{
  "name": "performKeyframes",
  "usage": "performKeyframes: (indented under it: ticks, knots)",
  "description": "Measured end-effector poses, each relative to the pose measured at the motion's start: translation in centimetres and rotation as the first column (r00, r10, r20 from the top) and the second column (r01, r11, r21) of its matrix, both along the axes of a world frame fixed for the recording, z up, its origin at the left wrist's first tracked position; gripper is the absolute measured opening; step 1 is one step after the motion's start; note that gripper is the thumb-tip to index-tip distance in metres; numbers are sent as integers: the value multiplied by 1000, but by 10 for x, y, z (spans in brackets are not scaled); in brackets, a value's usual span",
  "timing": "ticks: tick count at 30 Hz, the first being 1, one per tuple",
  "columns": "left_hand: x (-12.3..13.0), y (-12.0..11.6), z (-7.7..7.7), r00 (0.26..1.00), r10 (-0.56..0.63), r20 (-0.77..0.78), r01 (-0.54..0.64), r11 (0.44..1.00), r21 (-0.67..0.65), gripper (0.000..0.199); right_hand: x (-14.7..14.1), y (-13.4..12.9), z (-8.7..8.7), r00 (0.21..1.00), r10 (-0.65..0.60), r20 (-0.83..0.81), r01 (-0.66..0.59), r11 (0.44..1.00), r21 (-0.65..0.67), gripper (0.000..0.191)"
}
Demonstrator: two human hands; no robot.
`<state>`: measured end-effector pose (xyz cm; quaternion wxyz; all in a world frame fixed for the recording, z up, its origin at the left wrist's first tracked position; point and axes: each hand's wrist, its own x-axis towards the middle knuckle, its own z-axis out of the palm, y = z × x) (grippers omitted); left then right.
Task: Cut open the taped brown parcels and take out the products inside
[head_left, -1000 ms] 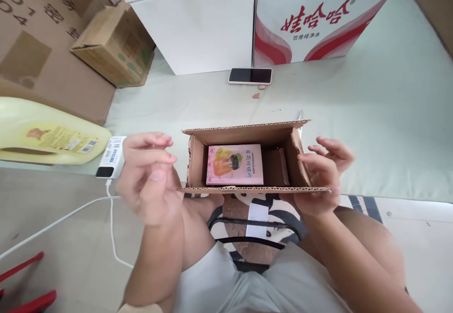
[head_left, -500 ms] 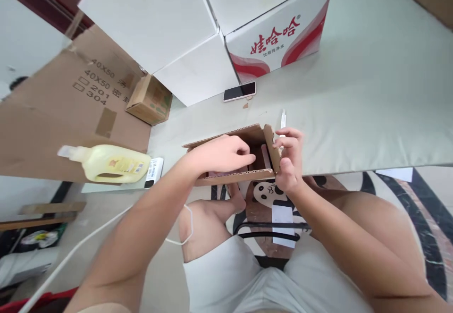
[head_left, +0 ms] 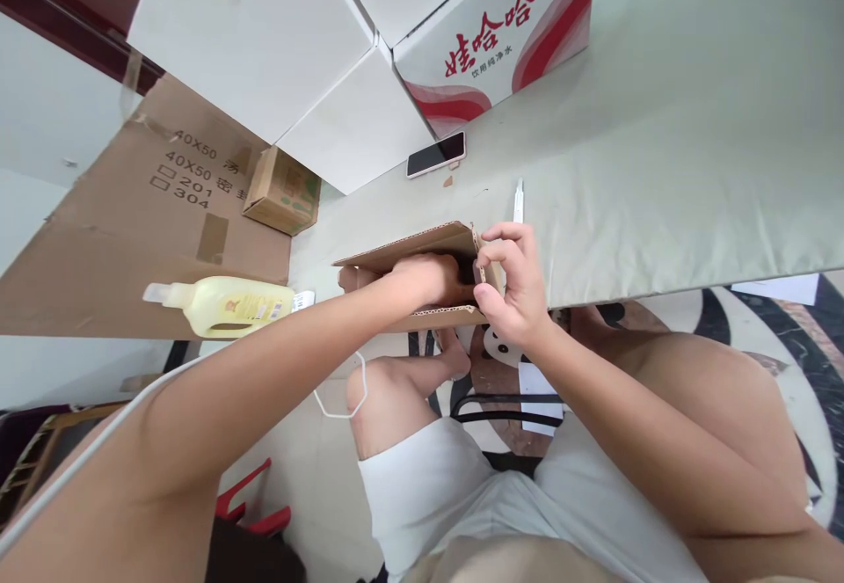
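An open cardboard box (head_left: pixel 415 242) lies at the table's near edge with its flaps raised. My left hand (head_left: pixel 432 280) reaches down inside it; its fingers are hidden by the box walls, so what they touch does not show. At the right end, my right hand (head_left: pixel 515 284) pinches the box's end flap between thumb and fingers. Just beyond that hand lies a slim white cutter-like tool (head_left: pixel 519 199), partly covered by the fingers. Deep shadow fills the visible part of the box's interior.
A phone (head_left: pixel 436 155) lies near a white carton with red print (head_left: pixel 494 55). On the left stand a small brown box (head_left: pixel 283 189), a bottle of yellow liquid (head_left: pixel 237 303) and a large cardboard sheet (head_left: pixel 132 214). A white cable (head_left: pixel 151 389) crosses my left arm.
My left hand has gone deeper into the box and its fingers are now out of sight. My right hand keeps hold of the end flap. The view has shifted a little.
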<state>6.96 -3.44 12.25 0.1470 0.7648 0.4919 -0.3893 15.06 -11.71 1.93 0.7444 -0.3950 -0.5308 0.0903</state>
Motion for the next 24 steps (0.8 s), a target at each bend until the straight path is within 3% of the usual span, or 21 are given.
performKeyframes:
  ticks: [3,9,15,20,24]
  knots:
    - [-10,1,5,990,47,-130,-37,996,77,44,2,0,2,1000,7,-21,-7,1000,3,4]
    - [-27,5,18,970,186,-156,-187,982,11,63,2,-1,3,999,3,-44,-3,1000,-19,5]
    - [-29,5,25,974,195,-114,-197,980,-9,56,0,-1,3,998,14,-65,-18,999,-47,5]
    - [-35,8,20,988,143,-51,-145,989,-42,55,0,-1,3,999,16,-52,-20,996,-87,7]
    - [-40,11,15,980,199,-19,-200,978,-64,46,-1,-2,3,999,10,-45,-14,997,-81,7]
